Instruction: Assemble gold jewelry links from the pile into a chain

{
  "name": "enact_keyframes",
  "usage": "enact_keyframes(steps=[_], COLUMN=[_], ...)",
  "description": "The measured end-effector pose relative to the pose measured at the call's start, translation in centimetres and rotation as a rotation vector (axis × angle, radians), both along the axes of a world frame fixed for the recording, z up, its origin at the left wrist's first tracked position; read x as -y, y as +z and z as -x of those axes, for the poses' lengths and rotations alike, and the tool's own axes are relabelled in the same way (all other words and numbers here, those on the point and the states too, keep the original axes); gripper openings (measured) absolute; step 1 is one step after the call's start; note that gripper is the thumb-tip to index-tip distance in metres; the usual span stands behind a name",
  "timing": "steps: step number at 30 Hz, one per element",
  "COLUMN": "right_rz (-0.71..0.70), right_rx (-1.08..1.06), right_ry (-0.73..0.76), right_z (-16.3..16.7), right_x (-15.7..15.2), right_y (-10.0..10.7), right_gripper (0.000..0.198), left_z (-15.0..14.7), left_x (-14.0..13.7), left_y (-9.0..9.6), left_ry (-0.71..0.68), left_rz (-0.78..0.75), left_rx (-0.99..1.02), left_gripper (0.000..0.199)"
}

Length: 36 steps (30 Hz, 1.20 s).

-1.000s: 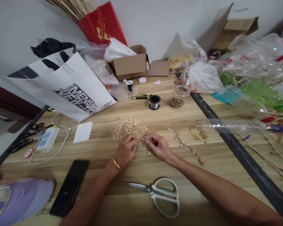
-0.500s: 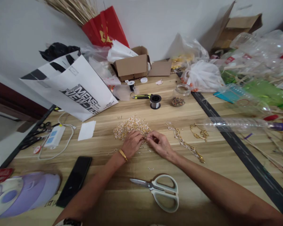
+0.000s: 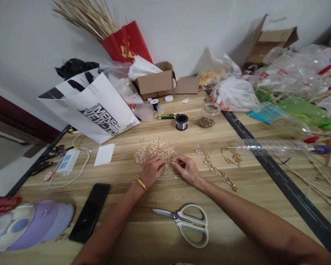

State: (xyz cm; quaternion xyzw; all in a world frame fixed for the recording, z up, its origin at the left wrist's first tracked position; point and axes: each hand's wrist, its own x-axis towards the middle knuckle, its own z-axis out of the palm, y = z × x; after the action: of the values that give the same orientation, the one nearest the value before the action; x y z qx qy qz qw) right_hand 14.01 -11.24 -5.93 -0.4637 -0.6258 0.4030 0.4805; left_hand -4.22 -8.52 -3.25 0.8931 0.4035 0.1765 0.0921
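A heap of small gold and silver beads (image 3: 153, 148) lies mid-table. My left hand (image 3: 152, 170), with a gold bracelet (image 3: 141, 183) on its wrist, rests against the near side of the heap, fingers bent and closed together. Just right of it, my right hand (image 3: 187, 169) pinches thumb and forefinger at the heap's edge. What either hand holds is too small to make out. To the right lie a gold and silver beaded strand (image 3: 216, 167) and a gold chain (image 3: 231, 157). Open scissors with white handles (image 3: 183, 222) lie nearer to me.
Behind the beads stand a wire spool (image 3: 181, 122), a yellow cutter (image 3: 167, 116) and a glass jar of beads (image 3: 208, 116). A white paper bag (image 3: 96, 106) and a phone (image 3: 90, 212) are on the left. Plastic bottles (image 3: 295, 106) crowd the right.
The gap between my hands has widened slightly, the left drawing a little away from the right. The whole view has shifted slightly, with the background lower in the picture.
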Motion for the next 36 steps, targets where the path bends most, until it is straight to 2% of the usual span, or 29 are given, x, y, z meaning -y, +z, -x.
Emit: enact_keyframes(steps=[10, 22, 36], right_rz=[-0.007, 0.035, 0.044], right_rx=[-0.006, -0.01, -0.034], right_ry=[0.004, -0.004, 0.007], right_z=[0.0, 0.0, 0.0], right_x=[0.0, 0.0, 0.0], right_y=[0.3, 0.3, 0.4], right_gripper=[0.015, 0.017, 0.018], left_z=[-1.6, 0.2, -1.9], left_x=[-0.3, -0.5, -0.3], left_y=[0.2, 0.2, 0.5], left_ry=[-0.073, -0.013, -0.084], left_rz=[-0.007, 0.011, 0.033], left_rx=[-0.16, 0.057, -0.073], left_gripper=[0.018, 0.009, 0.016])
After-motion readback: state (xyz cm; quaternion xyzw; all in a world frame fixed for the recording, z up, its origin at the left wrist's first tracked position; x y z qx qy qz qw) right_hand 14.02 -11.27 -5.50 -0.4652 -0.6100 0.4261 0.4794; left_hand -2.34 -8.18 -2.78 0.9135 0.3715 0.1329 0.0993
